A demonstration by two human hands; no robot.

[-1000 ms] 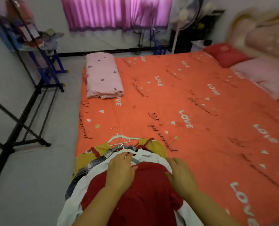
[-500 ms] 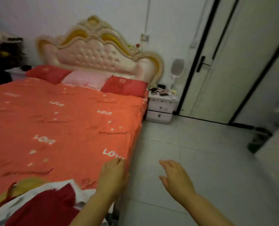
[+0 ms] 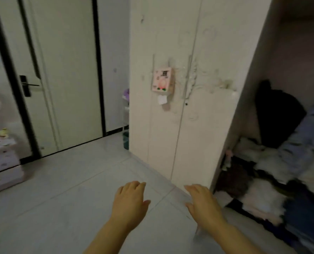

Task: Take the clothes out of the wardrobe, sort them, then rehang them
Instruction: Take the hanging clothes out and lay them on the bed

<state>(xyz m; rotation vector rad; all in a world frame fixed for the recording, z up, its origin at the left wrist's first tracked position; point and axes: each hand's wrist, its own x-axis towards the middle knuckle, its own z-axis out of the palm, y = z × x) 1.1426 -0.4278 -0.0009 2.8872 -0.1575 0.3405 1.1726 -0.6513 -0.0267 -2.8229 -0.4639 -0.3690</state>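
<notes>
Denim, dark knit and something white and fluffy lay heaped in the open side of the wardrobe (image 3: 170, 134), at the right edge of the frame. It was a soft tumble of clothes (image 3: 258, 197), with a black garment (image 3: 279, 116) drooping above it and a pale blue one (image 3: 299, 142) slung down across the pile. Both my hands were out over the tiled floor (image 3: 70, 189) at the bottom centre. My left hand (image 3: 129, 202) and right hand (image 3: 203, 206) alike had loose, spread fingers, held nothing and were short of the pile.

I judged each piece limp and light, though the heap looked tangled. The denim would be the heaviest and stiffest, the fluffy stuff apt to slip. I could make out no hangers through the blur, so I reckoned on taking each piece from the top of the pile by a bunched fold near its collar or waistband.
</notes>
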